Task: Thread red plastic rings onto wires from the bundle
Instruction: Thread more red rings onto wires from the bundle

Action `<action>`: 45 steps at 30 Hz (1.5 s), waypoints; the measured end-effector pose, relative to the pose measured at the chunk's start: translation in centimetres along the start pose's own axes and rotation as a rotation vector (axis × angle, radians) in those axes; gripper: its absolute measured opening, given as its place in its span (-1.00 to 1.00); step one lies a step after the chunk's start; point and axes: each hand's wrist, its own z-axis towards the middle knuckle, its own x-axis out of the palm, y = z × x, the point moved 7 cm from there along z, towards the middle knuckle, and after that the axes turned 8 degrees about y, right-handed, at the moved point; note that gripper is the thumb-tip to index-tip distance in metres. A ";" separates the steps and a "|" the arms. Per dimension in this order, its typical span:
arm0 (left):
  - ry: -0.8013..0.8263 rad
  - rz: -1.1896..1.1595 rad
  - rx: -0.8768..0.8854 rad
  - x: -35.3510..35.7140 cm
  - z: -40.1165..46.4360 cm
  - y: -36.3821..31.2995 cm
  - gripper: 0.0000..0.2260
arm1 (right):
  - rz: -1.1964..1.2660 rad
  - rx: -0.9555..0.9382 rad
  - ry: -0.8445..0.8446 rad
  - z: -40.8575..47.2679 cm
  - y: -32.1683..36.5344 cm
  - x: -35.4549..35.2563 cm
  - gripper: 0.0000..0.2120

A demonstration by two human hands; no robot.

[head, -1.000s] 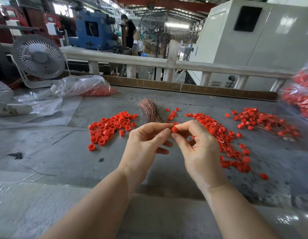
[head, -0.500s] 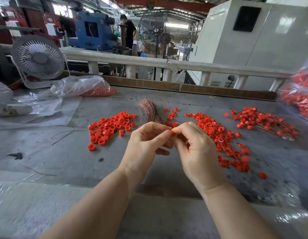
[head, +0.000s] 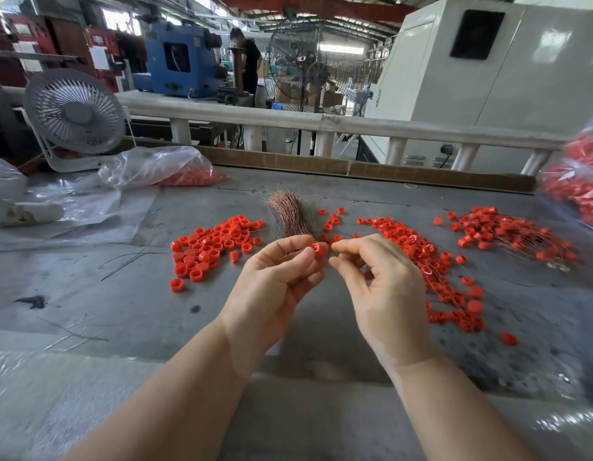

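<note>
My left hand (head: 275,281) pinches a red plastic ring (head: 317,250) between thumb and forefinger above the grey table (head: 122,294). My right hand (head: 384,287) is just to its right, thumb and forefinger pinched together at the ring's side; a wire in that pinch is too thin to make out. The copper wire bundle (head: 290,214) lies on the table right behind my hands. A heap of loose red rings (head: 212,247) sits to the left. Rings threaded on wires (head: 431,261) lie to the right, with another pile (head: 511,234) farther right.
A small white fan (head: 74,114) stands at the back left beside a clear bag of red rings (head: 162,168). Plastic sheeting (head: 72,214) covers the left of the table. Another bag of red parts (head: 577,188) hangs at the right edge. A white railing (head: 321,123) runs behind.
My hands have drawn slightly apart. The ring, earlier pressed between both hands' fingertips, now sits in my left hand's pinch with its opening turned toward my right fingers.
</note>
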 end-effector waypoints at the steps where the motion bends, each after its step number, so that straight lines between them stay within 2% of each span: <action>1: 0.007 -0.039 -0.016 0.1 0.0 0.1 -0.81 | -0.004 -0.002 -0.002 0.0 0.1 0.0 -0.93; 8: 0.024 -0.183 -0.096 0.4 -0.1 0.6 -0.80 | -0.005 -0.015 0.003 0.0 0.1 0.0 -0.95; 24: 0.018 -0.154 -0.093 0.6 0.0 0.4 -0.79 | 0.012 0.004 0.020 0.0 -0.1 0.1 -0.96; 34: -0.047 0.002 -0.050 -0.3 0.1 0.4 -0.80 | -0.015 0.085 0.115 0.0 -0.8 0.9 -0.96; 39: -0.080 0.167 0.000 -0.5 0.2 0.4 -0.83 | -0.056 0.190 0.208 -0.3 -2.0 1.7 -0.94; 45: -0.096 0.472 0.074 -0.5 0.0 0.2 -0.83 | -0.080 0.276 0.290 -0.7 -3.1 2.7 -0.93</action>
